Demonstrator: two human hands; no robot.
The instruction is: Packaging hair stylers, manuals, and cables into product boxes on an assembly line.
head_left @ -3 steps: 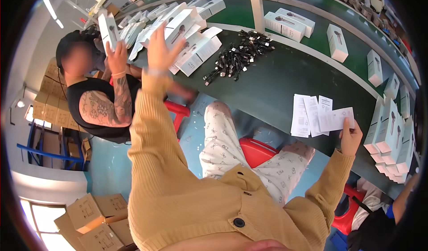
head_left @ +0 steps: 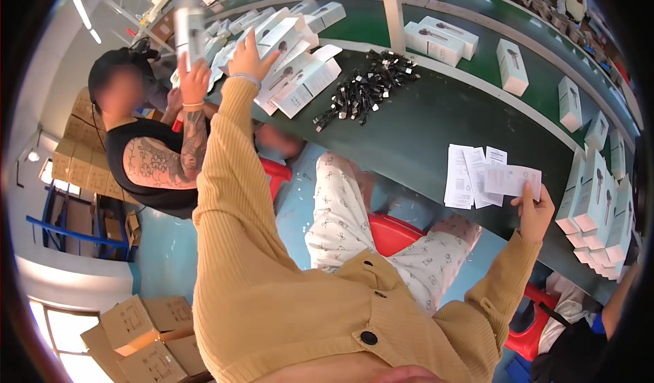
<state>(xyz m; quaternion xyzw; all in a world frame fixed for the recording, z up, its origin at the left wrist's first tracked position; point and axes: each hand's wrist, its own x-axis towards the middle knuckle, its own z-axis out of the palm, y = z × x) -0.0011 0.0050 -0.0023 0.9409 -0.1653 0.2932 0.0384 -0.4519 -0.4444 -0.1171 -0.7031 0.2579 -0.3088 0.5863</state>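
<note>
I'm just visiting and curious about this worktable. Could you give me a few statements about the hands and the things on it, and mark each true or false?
1. The right hand holds a sheet. True.
2. Black cables lie heaped on the table. True.
3. The left hand is gripping one of the black cables. False: its fingers are spread by the white boxes, away from the heap.
4. The papers on the table lie to the left of the cable heap. False: they lie to its right.
5. A co-worker's hand on the left holds up a box. True.
</note>
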